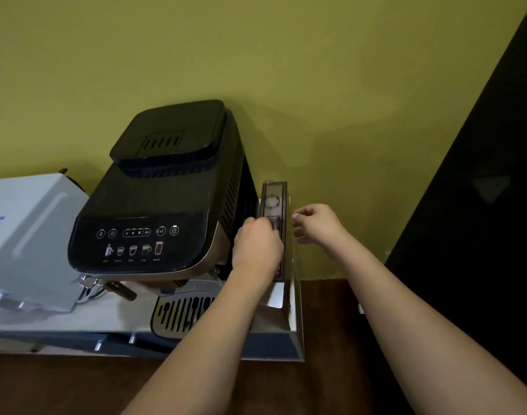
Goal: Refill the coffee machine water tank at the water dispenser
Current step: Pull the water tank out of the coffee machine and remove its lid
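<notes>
A black coffee machine (154,211) with a lit icon panel stands on a white counter. Its clear water tank (295,310), topped by a dark narrow lid (275,202), stands just off the machine's right side, slightly apart from it. My left hand (257,244) grips the tank's top at the lid, fingers curled over its left edge. My right hand (316,224) hovers at the tank's right edge with fingers loosely curled; whether it touches the clear wall is unclear. A white water dispenser (25,235) sits left of the machine.
The machine's metal drip tray (178,316) juts toward me. The white counter (76,327) ends in front over a dark brown floor (331,369). A yellow-green wall rises behind, and a black panel (481,205) stands at the right.
</notes>
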